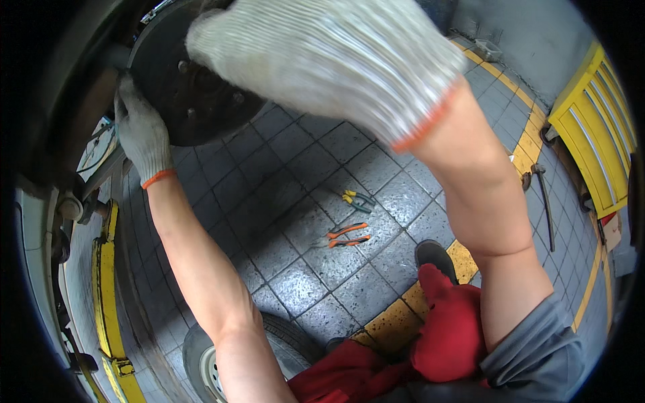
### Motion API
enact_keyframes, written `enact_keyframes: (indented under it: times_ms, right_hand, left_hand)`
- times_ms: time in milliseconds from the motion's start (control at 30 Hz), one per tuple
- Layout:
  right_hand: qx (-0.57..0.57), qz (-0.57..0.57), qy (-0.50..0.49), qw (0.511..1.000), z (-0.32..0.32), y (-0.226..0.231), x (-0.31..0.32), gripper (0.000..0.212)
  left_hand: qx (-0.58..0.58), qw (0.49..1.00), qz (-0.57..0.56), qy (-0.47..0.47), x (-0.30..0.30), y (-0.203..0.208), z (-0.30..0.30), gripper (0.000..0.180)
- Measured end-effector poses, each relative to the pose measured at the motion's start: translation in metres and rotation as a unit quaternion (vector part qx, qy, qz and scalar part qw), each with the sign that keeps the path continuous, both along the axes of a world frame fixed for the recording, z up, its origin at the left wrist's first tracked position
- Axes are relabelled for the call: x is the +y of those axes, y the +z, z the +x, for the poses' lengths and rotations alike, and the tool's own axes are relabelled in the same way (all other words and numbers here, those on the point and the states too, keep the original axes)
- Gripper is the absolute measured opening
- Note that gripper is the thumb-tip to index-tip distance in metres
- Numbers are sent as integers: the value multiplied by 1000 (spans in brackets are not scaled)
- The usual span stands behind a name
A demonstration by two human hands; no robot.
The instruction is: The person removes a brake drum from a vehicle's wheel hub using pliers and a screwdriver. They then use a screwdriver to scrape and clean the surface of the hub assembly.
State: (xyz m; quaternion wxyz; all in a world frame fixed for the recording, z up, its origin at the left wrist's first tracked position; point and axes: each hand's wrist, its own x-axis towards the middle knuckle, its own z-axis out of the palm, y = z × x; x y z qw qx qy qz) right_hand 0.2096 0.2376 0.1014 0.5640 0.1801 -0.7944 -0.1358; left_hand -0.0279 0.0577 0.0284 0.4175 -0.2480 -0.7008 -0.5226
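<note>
Here, dark round disc (195, 91), greyish studs (191, 113); whether hands (142, 127) (322, 60) grip anything, cannot tell

Grey tiled floor (349, 295): orange-handled pliers (349, 242), yellow-and-green pliers (356, 205), wheel (285, 348), long-handled tool (546, 205), yellow cabinet (583, 131).

no legible text, no readable numbers, no signs

Right hand (316, 57) blurred, cut off by top edge, dark disc (178, 111) partly hidden behind it, tyre (290, 334) cropped below
</note>
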Motion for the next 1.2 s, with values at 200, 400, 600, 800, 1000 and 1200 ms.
enact_keyframes:
  times_ms: [200,400,600,800,1000,1200]
  right_hand:
    - [7,-259,54,964,-22,-49,-6,23]
    - [4,-184,41,982,-30,-32,-7,22]
    - [-103,-15,-21,994,-30,10,-3,27]
    - [-95,24,63,993,-21,19,11,18]
    - [-87,-284,112,948,-5,-21,4,20]
    - [33,-262,36,964,-30,-48,-6,21]
  left_hand:
    - [-113,989,-32,86,-1,5,16,50]
    - [-37,999,-31,16,-15,-4,-5,50]
    - [-46,999,11,-12,-5,4,11,53]
    - [-57,998,32,-11,-9,-2,14,63]
    - [-107,992,56,-21,0,4,31,67]
    - [-97,993,59,-19,5,6,29,64]
